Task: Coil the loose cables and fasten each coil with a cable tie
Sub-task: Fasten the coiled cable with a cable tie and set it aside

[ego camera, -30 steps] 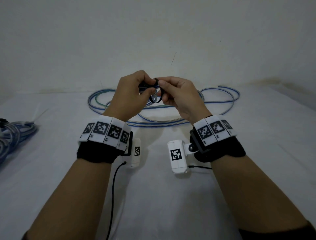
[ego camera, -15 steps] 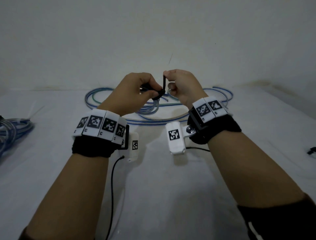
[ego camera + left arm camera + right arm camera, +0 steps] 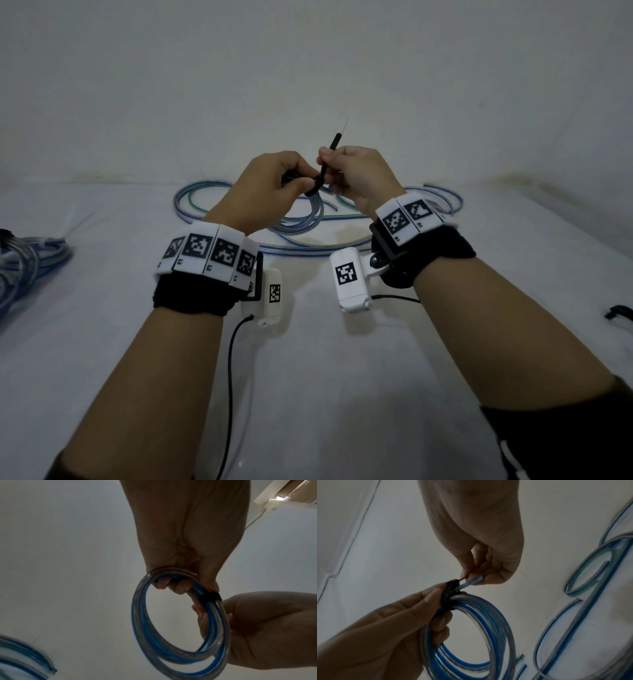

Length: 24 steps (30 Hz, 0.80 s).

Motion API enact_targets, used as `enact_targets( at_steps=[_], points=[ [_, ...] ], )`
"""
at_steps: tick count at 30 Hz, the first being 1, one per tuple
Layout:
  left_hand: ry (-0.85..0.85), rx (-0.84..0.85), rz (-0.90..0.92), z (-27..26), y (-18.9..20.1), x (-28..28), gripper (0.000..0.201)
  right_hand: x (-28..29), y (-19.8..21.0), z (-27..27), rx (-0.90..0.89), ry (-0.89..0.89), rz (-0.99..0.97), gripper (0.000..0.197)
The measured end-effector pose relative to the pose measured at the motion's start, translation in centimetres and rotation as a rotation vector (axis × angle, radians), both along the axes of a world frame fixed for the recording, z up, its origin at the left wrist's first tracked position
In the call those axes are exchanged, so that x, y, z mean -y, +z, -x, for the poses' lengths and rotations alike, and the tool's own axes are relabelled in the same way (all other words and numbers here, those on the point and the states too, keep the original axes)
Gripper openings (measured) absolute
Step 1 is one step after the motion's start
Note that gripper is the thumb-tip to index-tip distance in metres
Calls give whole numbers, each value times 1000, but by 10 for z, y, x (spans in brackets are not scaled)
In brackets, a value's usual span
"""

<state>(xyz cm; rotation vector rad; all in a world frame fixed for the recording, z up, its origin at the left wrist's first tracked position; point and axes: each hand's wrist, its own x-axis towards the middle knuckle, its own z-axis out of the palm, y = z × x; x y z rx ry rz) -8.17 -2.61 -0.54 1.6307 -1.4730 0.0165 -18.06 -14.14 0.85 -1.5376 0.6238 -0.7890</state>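
Note:
A small coil of clear-and-blue cable (image 3: 313, 214) (image 3: 180, 622) (image 3: 471, 628) hangs in the air above the table. My left hand (image 3: 274, 190) (image 3: 187, 582) (image 3: 426, 609) grips the coil at its top. A black cable tie (image 3: 323, 171) (image 3: 210, 597) (image 3: 451, 595) is wrapped round the coil there. My right hand (image 3: 349, 174) (image 3: 481, 574) (image 3: 248, 626) pinches the tie's free tail, which sticks up past the fingers. A short cable end pokes out beside the tie in the right wrist view.
Long loose blue and green cables (image 3: 212, 195) (image 3: 590, 568) lie looped on the white table (image 3: 342, 377) behind the hands. Another heap of blue cable (image 3: 24, 260) (image 3: 20, 660) sits at the left edge. A small black tie (image 3: 620, 311) lies at the far right. A wall stands behind.
My right hand has pulled the tie's tail upward, so more of it shows above the fingers and the loop sits tighter on the coil. Both hands rose slightly.

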Motion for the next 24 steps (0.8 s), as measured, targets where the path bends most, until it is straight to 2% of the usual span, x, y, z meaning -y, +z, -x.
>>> enact_targets(
  at_steps=[6,8,11,13,15,18,24],
  points=[
    [-25,-10,-54,6,-4,4,9,4,0,-7,-81,-123,6,24],
    [-30,-50,-22,6,-5,3,9,2,-1,-7,-46,-78,-80,22],
    [3,-117,57,7,-2,1,11,-3,5,2,5,87,-242,22],
    [44,-111,78,8,4,-2,13,-9,9,8,10,171,-279,22],
    [61,-75,49,10,10,-5,14,-15,12,9,15,157,-240,22],
    [64,-34,9,15,15,-7,14,-20,19,5,-31,30,-92,26],
    [26,-89,-23,24,21,-16,12,-26,29,6,-159,-38,58,24]
  ],
)
